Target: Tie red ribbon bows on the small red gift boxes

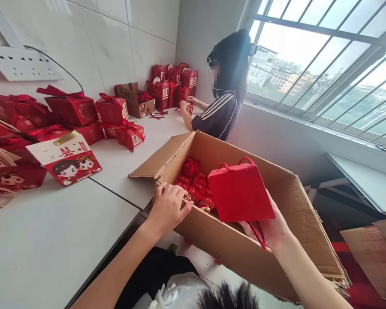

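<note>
My right hand (273, 225) grips a red paper gift bag (241, 193) with twisted red cord handles, above the open cardboard box (234, 240). One cord hangs below the bag beside my palm; some of my fingers are hidden behind it. The fingers of my left hand (167, 208) curl over the box's near rim, close to its left corner. Small red gift boxes (197, 184) lie packed in the left end of the carton, partly covered by the bag.
Red ribbon-tied boxes (72, 107) and a printed gift bag (67, 159) stand on the white table (51, 244) at left. A person (223, 98) handles a red box at the far end. A barred window (324, 56) is at right, with flattened cardboard (369, 257) below.
</note>
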### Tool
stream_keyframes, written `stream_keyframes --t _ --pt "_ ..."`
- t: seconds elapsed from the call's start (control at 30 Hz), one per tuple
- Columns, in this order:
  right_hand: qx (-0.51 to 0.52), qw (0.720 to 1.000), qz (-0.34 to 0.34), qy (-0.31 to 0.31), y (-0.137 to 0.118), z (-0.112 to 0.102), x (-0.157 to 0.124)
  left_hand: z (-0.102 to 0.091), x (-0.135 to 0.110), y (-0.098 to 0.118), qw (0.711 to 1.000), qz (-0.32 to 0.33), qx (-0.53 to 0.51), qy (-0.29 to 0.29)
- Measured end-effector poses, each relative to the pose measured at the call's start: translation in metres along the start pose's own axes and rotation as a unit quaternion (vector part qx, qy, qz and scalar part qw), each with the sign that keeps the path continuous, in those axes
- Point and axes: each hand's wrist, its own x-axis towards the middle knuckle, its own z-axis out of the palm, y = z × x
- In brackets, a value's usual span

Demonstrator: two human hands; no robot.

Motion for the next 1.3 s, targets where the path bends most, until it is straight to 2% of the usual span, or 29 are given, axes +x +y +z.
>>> stream_keyframes --t 0.1,0.13,0.17,0.27,0.33,0.37,0.4,0.43,0.5,0.57,0.6,0.7,0.77,0.8,0.83,0.9,0.97,1.0,1.03,1.07,1.13,1.2,1.3 --pt "0.000 1.000 -0.004 0.005 0.002 0.001 0.004 -0.012 0.001 0.022 0.989 0.057 -0.016 0.139" --pt "-0.001 1.000 0.003 0.006 0.003 0.003 0.006 -0.015 0.001 0.033 0.982 0.091 -0.016 0.165" --pt "-0.003 1.000 0.011 0.005 0.004 0.004 0.008 -0.017 -0.001 0.045 0.977 0.129 -0.017 0.167" --pt "-0.008 1.000 0.012 -0.015 0.008 0.006 0.013 -0.020 -0.009 0.073 0.963 0.236 -0.078 0.107" --pt "-0.011 1.000 0.004 -0.028 0.010 0.005 0.015 -0.021 -0.013 0.080 0.929 0.309 -0.170 0.107" --pt "-0.015 0.999 0.003 -0.032 0.011 0.004 0.016 -0.023 -0.013 0.080 0.909 0.337 -0.211 0.127" --pt "-0.021 0.999 0.004 -0.034 0.011 0.003 0.017 -0.026 -0.012 0.079 0.896 0.345 -0.237 0.150" --pt "-0.028 0.999 0.002 -0.037 0.012 0.002 0.018 -0.030 -0.009 0.076 0.896 0.332 -0.241 0.169" --pt "-0.046 0.998 0.000 -0.039 0.012 0.000 0.020 -0.036 -0.003 0.070 0.928 0.258 -0.199 0.183" --pt "-0.065 0.997 -0.006 -0.039 0.012 -0.002 0.023 -0.039 0.001 0.067 0.948 0.215 -0.174 0.157" --pt "-0.075 0.996 -0.015 -0.037 0.013 -0.003 0.025 -0.039 0.000 0.067 0.943 0.234 -0.191 0.140" --pt "-0.147 0.985 -0.092 -0.013 0.017 -0.007 0.030 -0.036 -0.008 0.068 0.885 0.337 -0.297 0.120" --pt "-0.243 0.946 -0.213 0.009 0.021 -0.011 0.033 -0.039 -0.010 0.063 0.871 0.316 -0.348 0.143" --pt "-0.303 0.907 -0.293 0.016 0.023 -0.013 0.034 -0.043 -0.008 0.059 0.877 0.266 -0.366 0.160" --pt "-0.363 0.852 -0.378 0.022 0.025 -0.015 0.034 -0.047 -0.004 0.054 0.887 0.197 -0.377 0.180" --pt "-0.476 0.715 -0.512 0.013 0.029 -0.017 0.035 -0.055 0.007 0.043 0.906 0.039 -0.368 0.205" --pt "-0.549 0.595 -0.586 -0.020 0.031 -0.017 0.035 -0.059 0.018 0.034 0.925 -0.077 -0.327 0.178" --pt "-0.567 0.556 -0.607 -0.039 0.033 -0.016 0.034 -0.059 0.022 0.031 0.934 -0.103 -0.310 0.146" --pt "-0.577 0.531 -0.618 -0.056 0.033 -0.015 0.034 -0.058 0.025 0.030 0.941 -0.112 -0.300 0.111" --pt "-0.580 0.520 -0.624 -0.066 0.034 -0.014 0.034 -0.056 0.026 0.030 0.945 -0.112 -0.297 0.083" --pt "-0.578 0.520 -0.624 -0.075 0.035 -0.013 0.034 -0.052 0.026 0.033 0.947 -0.101 -0.296 0.070" --pt "-0.580 0.526 -0.617 -0.087 0.036 -0.015 0.033 -0.049 0.024 0.038 0.947 -0.069 -0.292 0.113" --pt "-0.582 0.541 -0.599 -0.099 0.036 -0.021 0.034 -0.046 0.019 0.045 0.944 0.044 -0.255 0.204"
